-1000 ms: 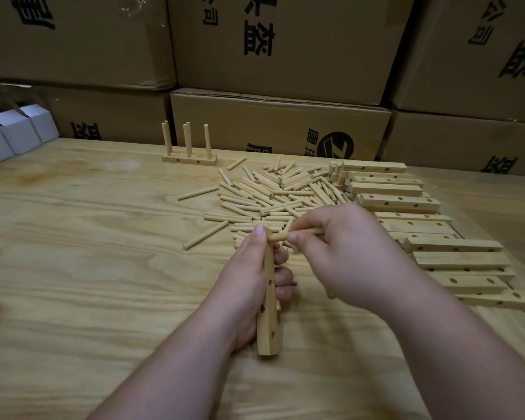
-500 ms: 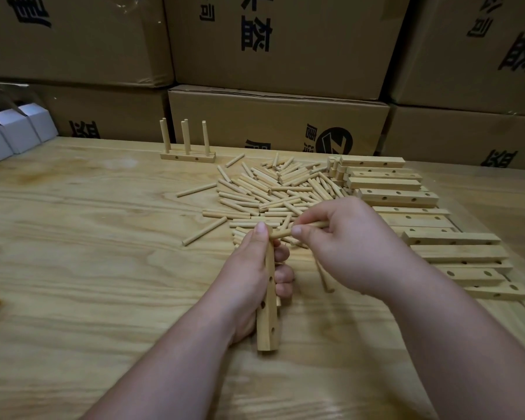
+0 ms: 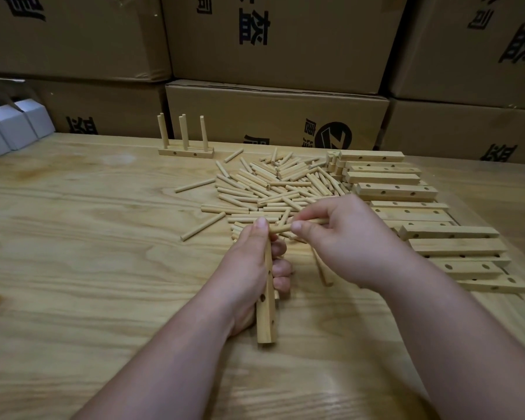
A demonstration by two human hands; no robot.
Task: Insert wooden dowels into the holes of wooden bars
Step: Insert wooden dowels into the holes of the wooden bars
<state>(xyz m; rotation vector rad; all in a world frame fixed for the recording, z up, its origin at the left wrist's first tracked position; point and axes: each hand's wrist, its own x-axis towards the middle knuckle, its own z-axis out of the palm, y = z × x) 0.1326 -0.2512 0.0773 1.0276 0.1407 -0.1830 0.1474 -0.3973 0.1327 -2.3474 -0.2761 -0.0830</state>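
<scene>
Dowel pinched by R hand, tip at L-held bar.

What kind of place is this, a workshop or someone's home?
Probably a small workshop or packing room: stacked cardboard cartons line the back, and the wooden table holds a dowel pile and drilled bars.

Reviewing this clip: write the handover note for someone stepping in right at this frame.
Left hand grips a wooden bar on edge, holes facing right, none filled that I can see.
Right hand pinches a dowel at the bar's far end, not yet seated.
Loose dowels are piled behind; empty bars lie to the right.
Done: one finished bar with upright dowels at the back.
Left: this bar and the rest.
</scene>
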